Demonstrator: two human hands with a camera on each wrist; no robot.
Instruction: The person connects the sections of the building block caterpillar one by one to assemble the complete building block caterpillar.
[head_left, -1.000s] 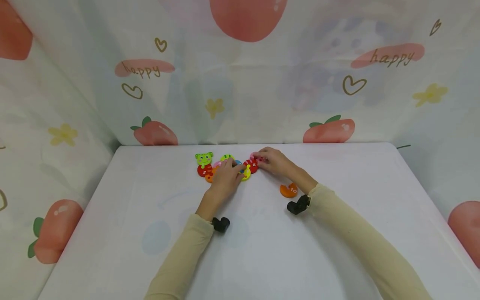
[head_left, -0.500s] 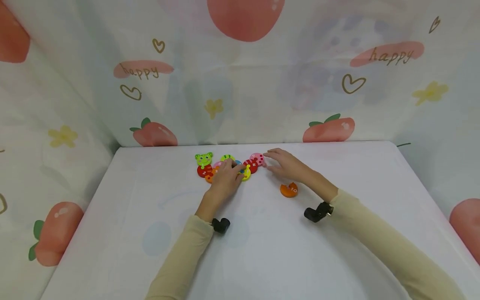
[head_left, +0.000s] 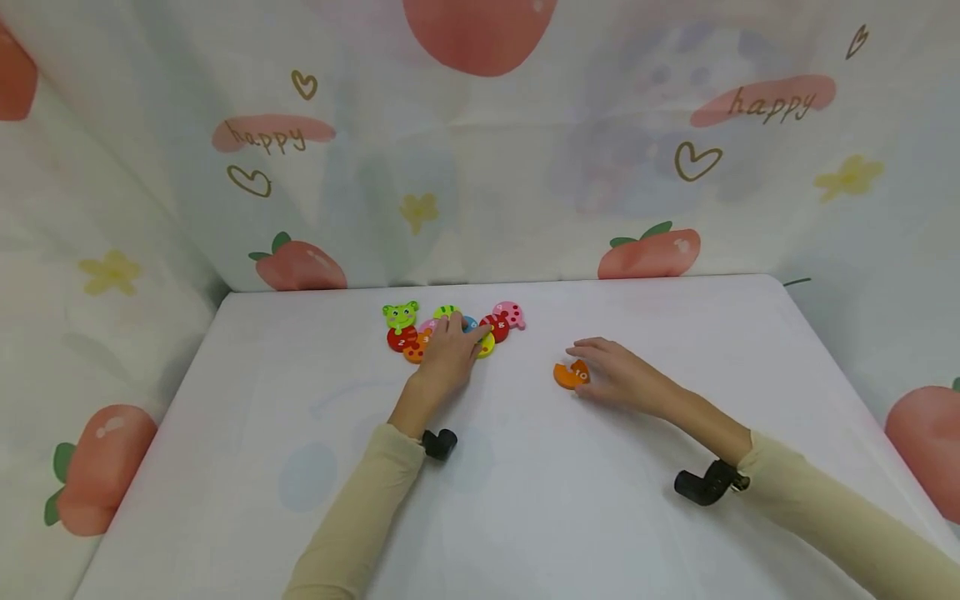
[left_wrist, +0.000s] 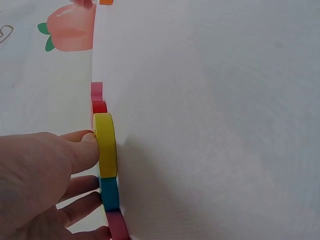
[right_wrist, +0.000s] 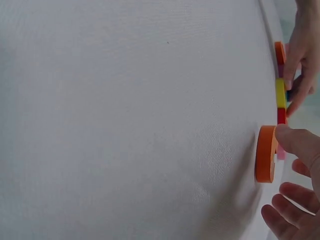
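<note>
A caterpillar number puzzle lies near the back of the table, its colourful pieces linked in a zigzag from a green smiling head (head_left: 400, 313) to a pink spotted piece (head_left: 511, 314). My left hand (head_left: 448, 352) rests its fingertips and thumb on the middle pieces and covers part of them. In the left wrist view the thumb touches the yellow piece (left_wrist: 105, 145), with a blue piece (left_wrist: 109, 194) under other fingers. To the right lies a loose orange piece (head_left: 567, 377) numbered 10. My right hand (head_left: 621, 377) reaches round it with spread fingers, thumb at its edge.
A white cloth covers the table (head_left: 510, 492), and a printed curtain (head_left: 510, 183) hangs right behind its back edge. Each wrist wears a small black camera; the right one (head_left: 701, 485) stands low over the cloth.
My right hand has let go of the pink piece at the chain's right end and moved right and nearer, to the orange piece. My left hand has stayed in place on the chain.
</note>
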